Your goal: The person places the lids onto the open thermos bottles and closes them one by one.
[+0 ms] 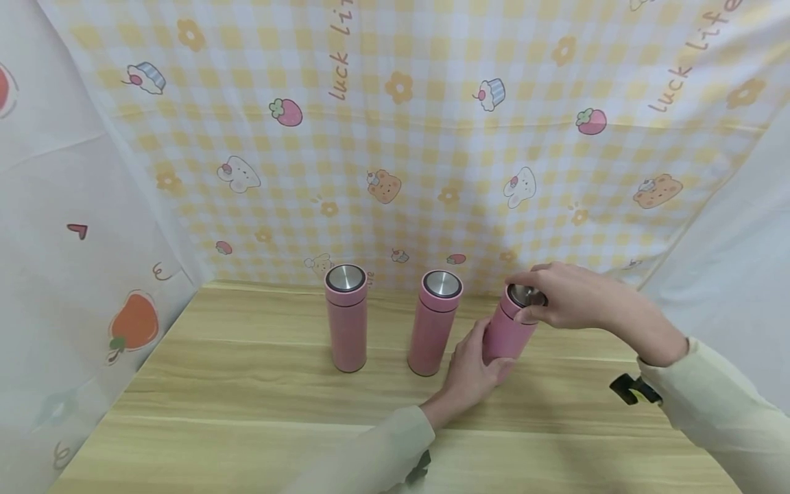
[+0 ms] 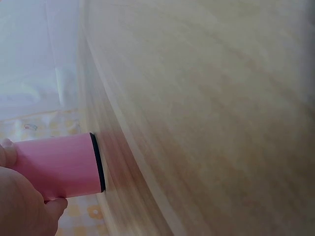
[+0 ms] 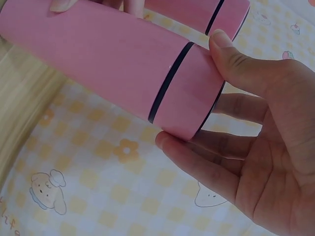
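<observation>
At the right of the head view stands a pink thermos bottle (image 1: pixel 507 337) with a silver-topped lid (image 3: pixel 189 93). My left hand (image 1: pixel 470 374) grips its body, the thumb on the near side and the fingers round the far left. From above, my right hand (image 1: pixel 570 296) holds the lid between thumb and fingers, partly covering its metal top. A dark line runs between lid and body. In the left wrist view the bottle's black-rimmed base (image 2: pixel 98 162) is right at the tabletop. Part of the body is hidden behind my left hand.
Two matching pink thermos bottles stand upright to the left, one in the middle (image 1: pixel 432 336) and one farther left (image 1: pixel 348 336), lids on. The wooden table (image 1: pixel 247 384) meets a yellow checked cloth (image 1: pixel 432 151) at the back. White cloth (image 1: pixel 68 171) hangs at the left side.
</observation>
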Action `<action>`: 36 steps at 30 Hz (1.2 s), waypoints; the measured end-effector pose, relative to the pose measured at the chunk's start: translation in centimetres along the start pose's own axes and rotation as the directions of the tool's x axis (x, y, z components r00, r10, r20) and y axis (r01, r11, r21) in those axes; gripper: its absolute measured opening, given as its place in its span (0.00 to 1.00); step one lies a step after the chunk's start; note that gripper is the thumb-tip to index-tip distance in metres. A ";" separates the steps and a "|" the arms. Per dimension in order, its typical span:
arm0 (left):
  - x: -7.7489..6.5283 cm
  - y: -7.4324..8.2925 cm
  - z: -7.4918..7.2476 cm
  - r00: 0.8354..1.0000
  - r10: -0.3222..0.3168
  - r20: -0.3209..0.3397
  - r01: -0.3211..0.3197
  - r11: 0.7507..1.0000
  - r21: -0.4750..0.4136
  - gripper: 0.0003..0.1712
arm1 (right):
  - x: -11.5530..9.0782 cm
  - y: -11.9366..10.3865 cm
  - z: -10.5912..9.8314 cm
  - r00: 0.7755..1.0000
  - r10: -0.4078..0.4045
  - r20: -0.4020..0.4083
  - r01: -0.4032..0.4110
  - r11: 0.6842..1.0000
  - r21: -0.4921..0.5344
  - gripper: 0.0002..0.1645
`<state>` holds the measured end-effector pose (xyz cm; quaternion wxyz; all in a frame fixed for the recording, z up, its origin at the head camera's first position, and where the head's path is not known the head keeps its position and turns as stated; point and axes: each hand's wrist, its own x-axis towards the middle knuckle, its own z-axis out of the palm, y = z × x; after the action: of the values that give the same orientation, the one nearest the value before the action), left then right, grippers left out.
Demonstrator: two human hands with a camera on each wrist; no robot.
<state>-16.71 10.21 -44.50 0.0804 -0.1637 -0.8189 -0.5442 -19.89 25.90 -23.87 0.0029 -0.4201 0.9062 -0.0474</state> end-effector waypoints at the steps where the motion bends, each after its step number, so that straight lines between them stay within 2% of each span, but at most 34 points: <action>1: 0.0 0.0 0.0 1.000 0.003 0.001 -0.003 1.000 0.000 0.40 | 0.0 0.0 0.0 1.000 0.001 0.000 -0.001 1.000 -0.001 0.30; 15: 0.1 0.5 -0.2 0.999 -0.018 0.027 0.019 1.000 -0.025 0.40 | -0.2 0.7 -0.4 0.999 -0.023 0.029 0.022 0.999 0.028 0.35; 21: 0.2 0.6 -0.1 0.999 -0.035 0.024 0.036 0.999 -0.011 0.40 | -0.7 0.9 -1.2 0.994 -0.057 0.090 0.043 0.987 0.153 0.40; 24: 0.3 0.6 -0.1 0.999 -0.032 0.023 0.032 0.999 -0.010 0.41 | -0.8 1.1 -1.3 0.991 -0.096 0.091 0.076 0.977 0.200 0.38; 28: 0.2 0.5 0.0 0.999 -0.028 0.024 0.028 1.000 -0.009 0.42 | -0.7 1.2 -1.2 0.990 -0.125 0.070 0.109 0.973 0.204 0.35; 36: 0.1 0.5 -0.1 0.999 -0.029 0.019 0.029 1.000 -0.003 0.41 | -0.5 0.8 -0.8 0.993 -0.111 0.048 0.102 0.982 0.161 0.35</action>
<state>-16.61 10.28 -44.01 0.0645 -0.1568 -0.8211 -0.5449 -20.23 26.83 -23.19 0.0596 -0.4674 0.8755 -0.1072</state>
